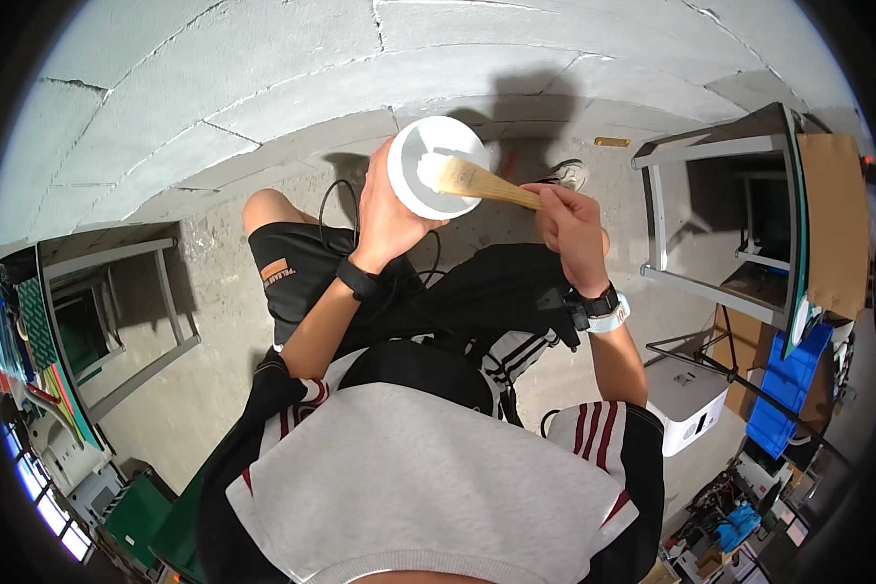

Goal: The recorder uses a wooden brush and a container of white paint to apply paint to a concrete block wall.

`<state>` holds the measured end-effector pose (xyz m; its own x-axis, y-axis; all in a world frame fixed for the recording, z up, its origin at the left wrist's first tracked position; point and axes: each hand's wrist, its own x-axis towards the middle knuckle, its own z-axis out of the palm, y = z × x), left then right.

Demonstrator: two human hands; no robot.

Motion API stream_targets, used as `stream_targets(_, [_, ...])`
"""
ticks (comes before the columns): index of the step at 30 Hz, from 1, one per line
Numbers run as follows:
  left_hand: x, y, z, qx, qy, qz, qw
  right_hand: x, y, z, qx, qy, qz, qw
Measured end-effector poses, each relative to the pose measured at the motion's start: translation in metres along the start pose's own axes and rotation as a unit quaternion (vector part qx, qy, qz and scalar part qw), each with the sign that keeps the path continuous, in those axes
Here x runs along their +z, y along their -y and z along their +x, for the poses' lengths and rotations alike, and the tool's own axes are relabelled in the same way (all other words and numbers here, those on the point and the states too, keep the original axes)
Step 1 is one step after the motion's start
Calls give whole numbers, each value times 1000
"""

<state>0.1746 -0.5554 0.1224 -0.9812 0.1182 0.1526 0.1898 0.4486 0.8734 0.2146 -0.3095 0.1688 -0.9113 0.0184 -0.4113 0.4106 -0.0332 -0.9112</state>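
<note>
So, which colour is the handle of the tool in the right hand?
The handle is light yellowish brown; the head view shows it best.

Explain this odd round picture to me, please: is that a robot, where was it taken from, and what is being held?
No robot here, just a person working with two bare hands. The picture comes from a wide fisheye camera worn on the person's head and looking down, so straight edges appear bent. The left hand holds a white container. The right hand holds a flat wooden tool, its whitish end over the container's opening; whether it touches the inside is hard to tell. On the greyish floor, a small yellow object lies near the wall, and a white boxy unit stands to the right.
</note>
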Motion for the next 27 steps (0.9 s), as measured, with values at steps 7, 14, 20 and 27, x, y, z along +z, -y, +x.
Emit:
stream_targets(7, [7,16,3,-67,1,28,997,-19,-24,12,37,5,117,992])
stream_targets(14, [19,25,18,-102,15,11,995,-36,-29,31,70,-50,179,980])
stream_targets(20, [16,47,18,-109,4,-12,994,-85,-76,87,41,-179,247,952])
stream_targets(27, [3,44,12,-144,-8,42,989,-117,-163,171,114,-222,397,883])
